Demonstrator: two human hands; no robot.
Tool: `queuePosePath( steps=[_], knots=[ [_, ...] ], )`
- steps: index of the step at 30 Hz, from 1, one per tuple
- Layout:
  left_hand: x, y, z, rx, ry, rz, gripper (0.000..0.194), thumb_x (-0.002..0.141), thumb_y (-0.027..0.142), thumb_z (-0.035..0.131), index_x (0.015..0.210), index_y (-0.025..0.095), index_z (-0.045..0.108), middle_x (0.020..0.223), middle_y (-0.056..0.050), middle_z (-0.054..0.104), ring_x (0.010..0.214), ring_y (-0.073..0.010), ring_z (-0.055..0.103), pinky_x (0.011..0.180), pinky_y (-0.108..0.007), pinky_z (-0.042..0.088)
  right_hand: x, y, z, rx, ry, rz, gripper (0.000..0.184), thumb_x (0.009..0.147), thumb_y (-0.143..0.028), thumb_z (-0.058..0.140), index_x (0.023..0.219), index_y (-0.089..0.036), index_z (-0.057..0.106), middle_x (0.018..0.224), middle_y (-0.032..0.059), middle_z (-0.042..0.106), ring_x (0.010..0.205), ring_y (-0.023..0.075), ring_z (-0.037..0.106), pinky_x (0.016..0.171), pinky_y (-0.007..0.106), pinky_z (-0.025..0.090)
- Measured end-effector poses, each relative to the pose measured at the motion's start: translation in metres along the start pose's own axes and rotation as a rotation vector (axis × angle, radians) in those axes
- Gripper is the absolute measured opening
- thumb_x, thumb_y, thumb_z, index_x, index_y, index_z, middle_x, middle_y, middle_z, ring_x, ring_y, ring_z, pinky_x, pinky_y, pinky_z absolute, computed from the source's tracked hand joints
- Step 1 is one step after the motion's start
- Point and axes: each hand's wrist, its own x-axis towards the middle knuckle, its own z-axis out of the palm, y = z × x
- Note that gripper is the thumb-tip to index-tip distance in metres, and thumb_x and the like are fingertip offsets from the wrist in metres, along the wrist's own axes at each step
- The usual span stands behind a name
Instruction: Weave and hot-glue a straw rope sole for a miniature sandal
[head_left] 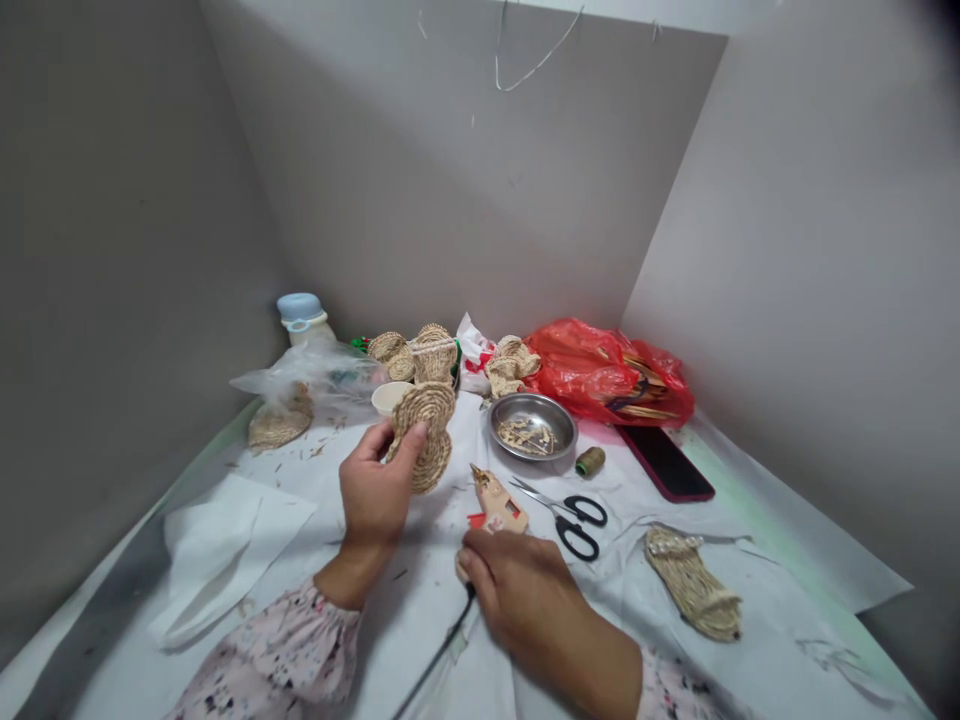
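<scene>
My left hand (382, 485) pinches a coiled straw piece (427, 430), shaped like a figure eight, and holds it up above the table. My right hand (525, 590) is wrapped around the handle of a glue gun (499, 503), its metal nozzle pointing away from me toward the back left. A black cord (442, 645) runs from below the glue gun toward the front edge. Scissors (566, 515) with black handles lie just right of the glue gun, blades partly spread. The right palm hides most of the gun's grip.
A steel bowl (532, 398) with straw scraps, a thread spool (590, 461) and a phone (667, 462) lie to the right. Behind are a red plastic bag (592, 365) and more woven straw pieces (433, 358). A braided straw piece (694, 585) lies front right; a blue-lidded bottle (302, 318) stands back left.
</scene>
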Motion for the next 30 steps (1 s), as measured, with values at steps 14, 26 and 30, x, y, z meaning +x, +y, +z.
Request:
queuePosePath(
  steps=[14,26,30],
  knots=[
    [0.004,-0.007,-0.001,0.147,-0.049,0.015,0.041,0.071,0.049,0.070,0.090,0.013,0.072,0.085,-0.005,0.072,0.075,-0.0201,0.062,0.068,-0.027,0.047,-0.016,0.003,0.003,0.679,0.360,0.232,0.018,0.094,-0.035,0.052,0.105,-0.025,0.061,0.101,0.0063,0.063,0.086,0.0203,0.061,0.074,0.030,0.050],
    [-0.002,-0.007,0.002,0.329,-0.170,0.212,0.026,0.075,0.039,0.068,0.087,0.017,0.072,0.088,-0.004,0.066,0.081,-0.0204,0.061,0.078,-0.031,0.048,-0.010,0.005,0.005,1.074,0.566,0.294,0.026,0.084,-0.033,0.066,0.096,-0.024,0.046,0.082,-0.0017,0.054,0.071,0.0146,0.055,0.067,0.027,0.048],
    [-0.004,-0.011,0.002,0.352,-0.169,0.280,0.024,0.078,0.038,0.067,0.092,0.019,0.073,0.088,-0.003,0.065,0.083,-0.0193,0.062,0.078,-0.031,0.048,-0.001,0.009,-0.001,1.320,0.557,0.317,0.047,0.073,-0.032,0.077,0.107,-0.025,0.045,0.101,0.0041,0.061,0.097,0.0210,0.062,0.083,0.033,0.050]
  ],
)
